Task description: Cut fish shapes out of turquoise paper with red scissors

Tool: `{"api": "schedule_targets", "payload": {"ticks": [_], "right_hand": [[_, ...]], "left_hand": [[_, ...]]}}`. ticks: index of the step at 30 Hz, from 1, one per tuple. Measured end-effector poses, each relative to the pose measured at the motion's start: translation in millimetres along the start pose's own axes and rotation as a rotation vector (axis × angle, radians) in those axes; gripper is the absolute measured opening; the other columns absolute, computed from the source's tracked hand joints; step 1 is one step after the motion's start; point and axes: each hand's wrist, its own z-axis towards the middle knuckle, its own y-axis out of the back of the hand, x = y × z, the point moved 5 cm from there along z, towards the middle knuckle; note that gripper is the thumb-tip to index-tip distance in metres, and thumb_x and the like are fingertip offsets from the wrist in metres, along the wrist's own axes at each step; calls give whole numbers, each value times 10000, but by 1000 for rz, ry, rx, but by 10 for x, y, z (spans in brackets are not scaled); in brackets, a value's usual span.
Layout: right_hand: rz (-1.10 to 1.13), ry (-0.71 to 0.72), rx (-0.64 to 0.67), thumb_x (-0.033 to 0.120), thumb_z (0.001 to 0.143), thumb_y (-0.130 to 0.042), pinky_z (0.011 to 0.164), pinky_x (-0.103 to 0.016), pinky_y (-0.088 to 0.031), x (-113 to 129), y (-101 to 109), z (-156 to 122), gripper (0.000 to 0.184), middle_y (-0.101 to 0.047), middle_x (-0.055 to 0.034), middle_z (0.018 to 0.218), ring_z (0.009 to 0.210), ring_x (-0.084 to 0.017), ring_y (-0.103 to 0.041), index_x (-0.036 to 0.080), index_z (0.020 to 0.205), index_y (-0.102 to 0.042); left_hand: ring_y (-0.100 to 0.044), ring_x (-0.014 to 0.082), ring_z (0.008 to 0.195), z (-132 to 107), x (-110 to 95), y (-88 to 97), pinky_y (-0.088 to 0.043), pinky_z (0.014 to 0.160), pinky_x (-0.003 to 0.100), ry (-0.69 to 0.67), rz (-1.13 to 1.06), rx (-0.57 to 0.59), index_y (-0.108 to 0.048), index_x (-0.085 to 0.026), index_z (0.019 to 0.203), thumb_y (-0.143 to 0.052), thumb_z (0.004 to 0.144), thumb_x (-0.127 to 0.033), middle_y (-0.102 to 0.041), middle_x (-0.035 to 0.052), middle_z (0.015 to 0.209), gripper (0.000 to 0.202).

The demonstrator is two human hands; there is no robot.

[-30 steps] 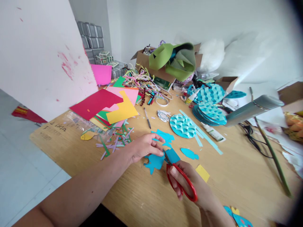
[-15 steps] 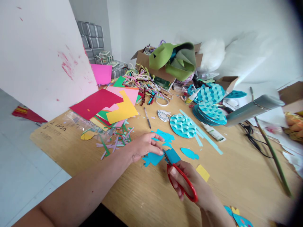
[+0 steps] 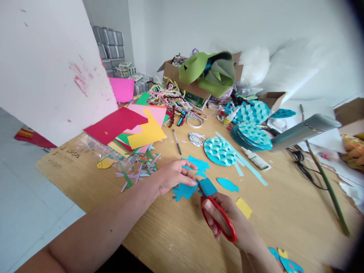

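While the left hand (image 3: pixel 173 177) pinches a jagged bright-blue paper piece (image 3: pixel 185 191) in partly curled fingers, the right hand (image 3: pixel 223 201) grips red-handled metal scissors (image 3: pixel 224 214), blades at the paper's right edge. Pale wooden tabletop (image 3: pixel 170 231) stretches from them to its near edge.

Coloured paper (image 3: pixel 115 123), pipe cleaners (image 3: pixel 167 93) and scissors (image 3: pixel 227 218) mark a craft workspace.
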Motion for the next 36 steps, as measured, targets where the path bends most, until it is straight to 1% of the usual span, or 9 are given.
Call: {"api": "schedule_targets", "payload": {"ticks": [7,17,20,23,24,26,30,34,36], "right_hand": [[13,26,-3,728,729,-604,339,-163,-400,-14,7,7,568,-514,48,508,350,-60,-502,190,646,-444],[-14,21,-41,745,717,-598,307,-157,-336,-50,39,11,568,-504,55,439,312,-63,-463,205,647,-434],[-19,11,-44,760,710,-584,307,-155,-347,-44,46,9,576,-494,64,435,312,-60,-453,208,668,-428],[-22,-4,-40,763,697,-592,307,-156,-352,-43,59,-11,578,-476,81,438,313,-57,-437,210,691,-423],[-21,-20,-22,750,682,-621,316,-161,-363,-49,55,-21,574,-476,85,451,324,-59,-442,209,703,-429],[-16,-45,79,698,649,-698,344,-170,-374,-56,13,-45,556,-482,84,490,362,-65,-456,207,714,-443],[-144,66,302,546,616,-813,417,-178,-273,9,-94,-103,484,-448,77,559,484,-64,-379,192,681,-489],[-428,92,287,511,552,-863,443,-196,-239,17,-82,-143,466,-513,52,623,543,-87,-362,192,703,-560],[-437,103,321,512,503,-884,446,-197,-248,25,-96,-173,495,-520,51,623,545,-90,-364,192,701,-561]], "left_hand": [[-527,82,540,-6,-6,-7,-325,517,218,5,25,8,-550,-175,1041,-741,588,-137,-634,-27,732,493],[-558,104,616,-23,-28,-7,-352,568,237,10,52,-19,-573,-182,1019,-729,568,-126,-633,-18,756,480],[-557,101,617,-17,-57,48,-344,563,234,-13,71,-103,-608,-178,994,-738,574,-132,-638,-13,775,442],[-566,97,653,-4,-119,184,-361,584,220,-111,25,-294,-641,-166,925,-745,572,-129,-634,-5,781,370],[-571,96,666,-3,-136,229,-369,595,215,-145,-7,-353,-641,-157,894,-751,564,-124,-639,1,777,349],[-590,106,695,5,-173,272,-403,628,217,-218,-78,-382,-636,-140,867,-754,567,-126,-652,19,765,323],[-604,113,680,5,-207,302,-419,623,214,-266,-73,-407,-631,-141,865,-779,537,-122,-674,15,732,360],[-581,99,605,8,-200,280,-393,543,204,-245,-64,-383,-618,-138,894,-788,528,-152,-672,10,725,404],[-566,89,570,6,-197,268,-377,506,197,-238,-72,-380,-608,-139,903,-792,518,-157,-659,-2,721,428]]}}
